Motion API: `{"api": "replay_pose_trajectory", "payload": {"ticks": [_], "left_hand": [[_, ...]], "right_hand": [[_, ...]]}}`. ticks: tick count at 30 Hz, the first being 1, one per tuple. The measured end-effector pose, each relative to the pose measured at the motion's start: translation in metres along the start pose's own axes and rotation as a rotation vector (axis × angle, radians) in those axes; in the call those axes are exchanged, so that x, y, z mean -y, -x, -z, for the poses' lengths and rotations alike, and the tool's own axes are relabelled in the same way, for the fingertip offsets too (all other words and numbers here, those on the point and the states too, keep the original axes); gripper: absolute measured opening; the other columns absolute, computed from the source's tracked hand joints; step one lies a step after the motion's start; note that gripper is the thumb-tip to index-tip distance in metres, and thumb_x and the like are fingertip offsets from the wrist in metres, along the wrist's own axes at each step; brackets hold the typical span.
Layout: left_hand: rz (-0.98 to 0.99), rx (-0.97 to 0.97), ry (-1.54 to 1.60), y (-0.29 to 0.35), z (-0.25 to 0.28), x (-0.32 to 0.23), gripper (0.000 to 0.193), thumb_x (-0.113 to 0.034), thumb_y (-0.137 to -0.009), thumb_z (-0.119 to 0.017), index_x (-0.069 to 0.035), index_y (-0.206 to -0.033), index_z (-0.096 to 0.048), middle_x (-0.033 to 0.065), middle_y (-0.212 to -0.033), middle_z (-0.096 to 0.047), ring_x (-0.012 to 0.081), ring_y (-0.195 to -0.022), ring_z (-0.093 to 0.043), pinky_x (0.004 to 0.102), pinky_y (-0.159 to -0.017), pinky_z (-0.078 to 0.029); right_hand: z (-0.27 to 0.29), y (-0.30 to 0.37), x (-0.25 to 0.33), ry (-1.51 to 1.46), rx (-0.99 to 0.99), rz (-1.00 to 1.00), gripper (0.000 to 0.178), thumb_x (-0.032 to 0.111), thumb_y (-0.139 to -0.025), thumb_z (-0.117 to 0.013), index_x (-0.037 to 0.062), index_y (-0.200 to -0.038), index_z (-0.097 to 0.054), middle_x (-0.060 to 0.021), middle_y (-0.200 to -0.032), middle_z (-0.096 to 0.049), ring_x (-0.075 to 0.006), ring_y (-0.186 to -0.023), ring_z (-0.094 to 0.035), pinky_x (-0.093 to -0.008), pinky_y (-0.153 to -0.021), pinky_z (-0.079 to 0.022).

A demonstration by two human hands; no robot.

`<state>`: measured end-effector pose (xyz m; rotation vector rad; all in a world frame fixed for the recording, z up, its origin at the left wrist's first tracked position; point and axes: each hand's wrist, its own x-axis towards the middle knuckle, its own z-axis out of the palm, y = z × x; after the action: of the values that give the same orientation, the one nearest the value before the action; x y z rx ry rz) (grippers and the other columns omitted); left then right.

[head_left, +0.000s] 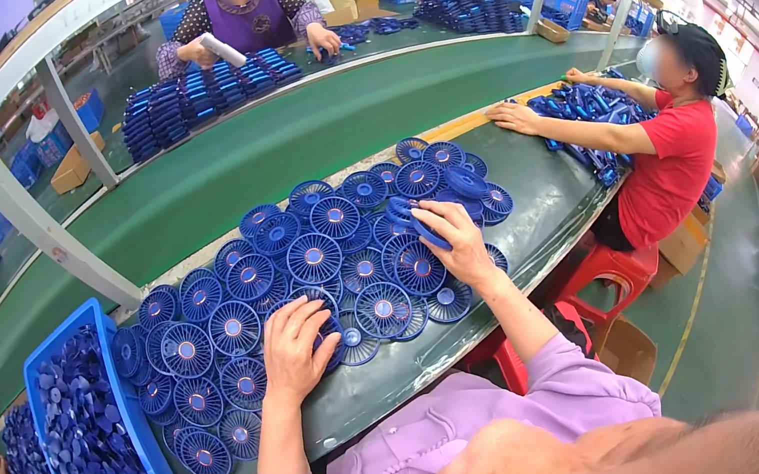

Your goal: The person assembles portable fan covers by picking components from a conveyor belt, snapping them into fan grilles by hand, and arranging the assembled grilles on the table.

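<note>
Many round blue fan grilles [250, 276] lie overlapping in a wide pile on the green bench in front of me. My right hand [457, 242] grips one fan grille [418, 223] at its edge, tilted up above the right part of the pile. On the near side, my left hand [294, 350] has its fingers bent over the edge of another fan grille [328, 325], which it partly covers. Whether that grille is lifted off the pile I cannot tell.
At my left stands a blue crate [129, 413] full of small blue pieces. A green conveyor belt [301, 134] runs beyond the bench. Co-workers sit across the belt and to my right, where a person in red [676, 159] handles a heap of blue parts [588, 121]. Red stools [611, 282] stand near.
</note>
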<state>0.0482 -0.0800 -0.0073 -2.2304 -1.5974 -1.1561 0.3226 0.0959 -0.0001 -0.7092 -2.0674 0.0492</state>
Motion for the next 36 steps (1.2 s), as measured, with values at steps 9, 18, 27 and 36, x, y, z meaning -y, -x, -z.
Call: {"api": "replay_pose_trajectory", "payload": {"ticks": [9,18,27,36], "left_hand": [[0.000,0.062,0.043,0.004,-0.010,-0.003,0.028,-0.018,-0.075,-0.075,-0.006,-0.100,-0.068,0.0065,-0.111,-0.066,0.0272,-0.114,-0.057,0.0435,-0.095,-0.042],[0.034,0.059,0.042,0.003,-0.009,-0.004,0.026,-0.015,-0.077,-0.073,-0.007,-0.101,-0.068,0.0061,-0.111,-0.066,0.0271,-0.112,-0.057,0.0429,-0.096,-0.043],[0.053,0.063,0.055,0.001,-0.008,0.000,0.026,-0.013,-0.076,-0.073,-0.007,-0.101,-0.069,0.0059,-0.111,-0.066,0.0272,-0.112,-0.058,0.0428,-0.096,-0.043],[0.074,0.060,0.055,0.000,-0.009,0.000,0.027,-0.011,-0.074,-0.074,-0.006,-0.100,-0.068,0.0065,-0.111,-0.066,0.0284,-0.111,-0.058,0.0429,-0.094,-0.044]], "right_hand": [[-0.019,-0.030,0.043,-0.201,-0.024,0.063,0.049,0.006,-0.075,-0.075,0.0103,-0.122,-0.064,-0.0117,-0.122,-0.061,-0.0318,-0.110,-0.058,-0.0404,-0.095,-0.048],[-0.066,-0.060,0.073,-0.549,0.047,0.095,0.042,0.006,-0.083,-0.070,0.0055,-0.124,-0.062,-0.0132,-0.119,-0.064,-0.0302,-0.111,-0.060,-0.0388,-0.096,-0.047],[-0.079,-0.043,0.060,-0.711,0.146,-0.156,0.041,0.007,-0.087,-0.067,0.0051,-0.127,-0.061,-0.0131,-0.120,-0.065,-0.0235,-0.109,-0.063,-0.0344,-0.094,-0.048],[-0.077,-0.037,0.055,-0.843,0.166,-0.273,0.037,0.011,-0.090,-0.066,0.0014,-0.125,-0.061,-0.0102,-0.116,-0.066,-0.0155,-0.102,-0.061,-0.0303,-0.091,-0.048]]}}
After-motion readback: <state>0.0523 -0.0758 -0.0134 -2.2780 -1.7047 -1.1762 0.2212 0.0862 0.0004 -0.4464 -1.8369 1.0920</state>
